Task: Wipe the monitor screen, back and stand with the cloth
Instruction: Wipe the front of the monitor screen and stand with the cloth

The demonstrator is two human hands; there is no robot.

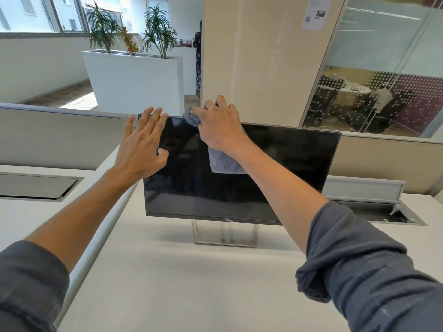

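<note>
my hands are working at the top edge of the dell monitor (239, 168)

my right hand (219, 127) is gripping the grey cloth (224, 161), pressing it against the upper part of the dark screen while the rest is hanging down over the glass. my left hand (141, 144) is lying flat and spread on the top left corner. the monitor is sitting on its silver stand (224, 236) on the white desk (179, 283)
</note>
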